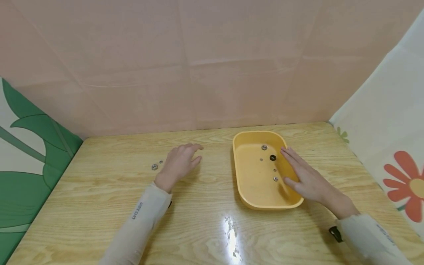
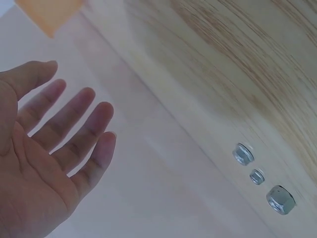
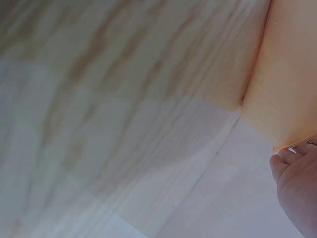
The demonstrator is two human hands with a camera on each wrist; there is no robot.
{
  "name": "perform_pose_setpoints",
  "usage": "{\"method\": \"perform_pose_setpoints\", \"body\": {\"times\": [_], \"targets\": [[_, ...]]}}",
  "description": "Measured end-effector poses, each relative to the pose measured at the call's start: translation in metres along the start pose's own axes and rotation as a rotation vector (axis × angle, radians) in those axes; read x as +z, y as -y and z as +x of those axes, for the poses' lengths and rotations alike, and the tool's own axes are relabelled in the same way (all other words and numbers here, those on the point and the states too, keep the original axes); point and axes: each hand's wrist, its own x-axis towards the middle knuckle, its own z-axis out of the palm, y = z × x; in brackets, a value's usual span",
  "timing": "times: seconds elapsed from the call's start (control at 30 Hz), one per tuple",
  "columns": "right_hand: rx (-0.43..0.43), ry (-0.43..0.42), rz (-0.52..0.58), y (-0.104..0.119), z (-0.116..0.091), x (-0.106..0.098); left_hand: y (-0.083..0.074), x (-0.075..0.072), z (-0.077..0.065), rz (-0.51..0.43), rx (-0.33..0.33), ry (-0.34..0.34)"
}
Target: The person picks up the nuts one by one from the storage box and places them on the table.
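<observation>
My left hand (image 1: 179, 163) hovers above the table with its fingers loosely extended and nothing in them. Beside it on the table lie a larger metal nut (image 1: 154, 166) and a small nut (image 1: 161, 162). The left wrist view shows a third nut (image 2: 242, 154), which the hand seems to hide in the head view. My right hand (image 1: 309, 182) is at the right rim of a yellow plastic tray (image 1: 243, 197), fingers straight and thumb spread over the inside. In the tray lie several silver nuts, among them a larger one (image 1: 264, 147), and a black nut (image 1: 272, 157).
The wood-grain table (image 1: 205, 228) ends at a pinkish sheet (image 1: 185, 73) along the back. A green leaf print (image 1: 26, 176) hangs at the left and a white sheet with a red flower (image 1: 405, 184) at the right.
</observation>
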Motion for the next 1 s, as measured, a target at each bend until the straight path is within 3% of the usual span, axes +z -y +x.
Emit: {"method": "perform_pose_setpoints", "body": {"times": [1.0], "targets": [[0.011, 0.014, -0.014, -0.001, 0.002, -0.001, -0.019, 0.002, 0.007, -0.013, 0.055, -0.011]]}}
